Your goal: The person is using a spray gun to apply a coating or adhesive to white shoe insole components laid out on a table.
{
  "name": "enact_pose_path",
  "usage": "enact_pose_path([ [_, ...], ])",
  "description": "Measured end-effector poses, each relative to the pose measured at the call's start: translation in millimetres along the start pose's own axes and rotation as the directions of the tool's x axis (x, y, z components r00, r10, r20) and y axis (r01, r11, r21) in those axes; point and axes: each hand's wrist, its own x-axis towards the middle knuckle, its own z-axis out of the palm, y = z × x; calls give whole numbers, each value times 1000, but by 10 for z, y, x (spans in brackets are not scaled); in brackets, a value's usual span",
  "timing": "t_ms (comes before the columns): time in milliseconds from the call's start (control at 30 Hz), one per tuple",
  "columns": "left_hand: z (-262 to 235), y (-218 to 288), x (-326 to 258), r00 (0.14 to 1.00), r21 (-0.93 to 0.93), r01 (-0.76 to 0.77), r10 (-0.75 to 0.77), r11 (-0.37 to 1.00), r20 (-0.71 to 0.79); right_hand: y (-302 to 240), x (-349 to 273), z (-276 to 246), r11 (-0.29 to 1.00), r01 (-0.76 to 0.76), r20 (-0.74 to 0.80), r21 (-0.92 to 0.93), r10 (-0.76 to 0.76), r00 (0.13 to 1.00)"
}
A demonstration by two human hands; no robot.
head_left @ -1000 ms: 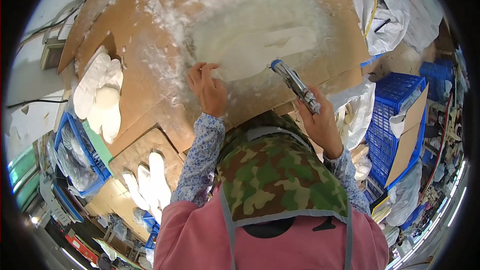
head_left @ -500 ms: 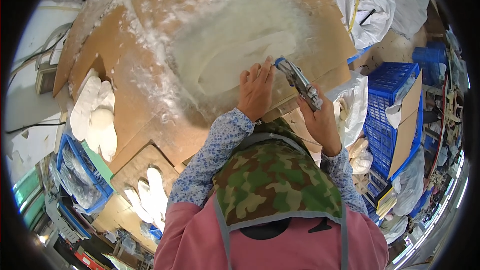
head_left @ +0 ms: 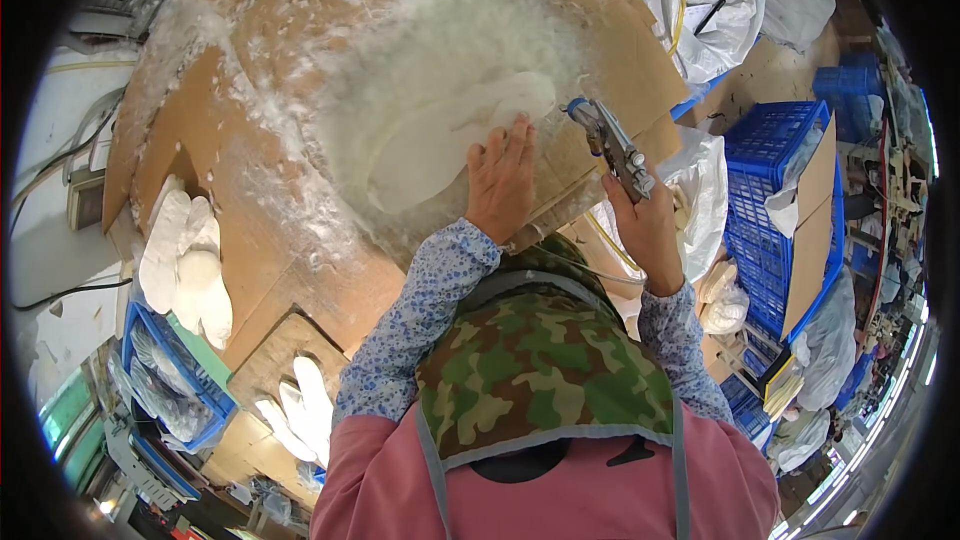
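Well, my right hand (head_left: 648, 232) is wrapped around a metal spray gun (head_left: 613, 151), its blue-tipped nozzle (head_left: 574, 106) facing the pale sole-shaped piece (head_left: 415, 162) that lies flat on the cardboard (head_left: 641, 80) ahead of me. My left hand (head_left: 503, 182) reaches over the near edge of that piece, fingers stretched forward; the thumb does not show clearly, so I cannot tell whether I pinch the edge or merely rest on it. If that contact is light, I judge, a nudge or a jet could slide the piece askew. My left fingertips sit near the nozzle, so a badly aimed burst could hit them. Whitish fluff (head_left: 213, 28) litters the cardboard and, if stirred, could cling to the piece. A slack right wrist might let the nozzle dip and scrape it.
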Motion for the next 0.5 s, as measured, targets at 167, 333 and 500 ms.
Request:
enact_pose_path([
  [167, -35, -25, -68, 999, -23, 12, -13, 1000, -35, -86, -65, 62, 1000, 8, 50, -7, -8, 999],
  [333, -316, -162, -400, 986, -57, 138, -143, 989, -90, -232, -142, 230, 999, 40, 120, 17, -42, 992],
  [500, -563, -590, -894, 888, -45, 348, -345, 936, -305, -326, -199, 384, 999, 44, 226, 2, -43, 973],
])
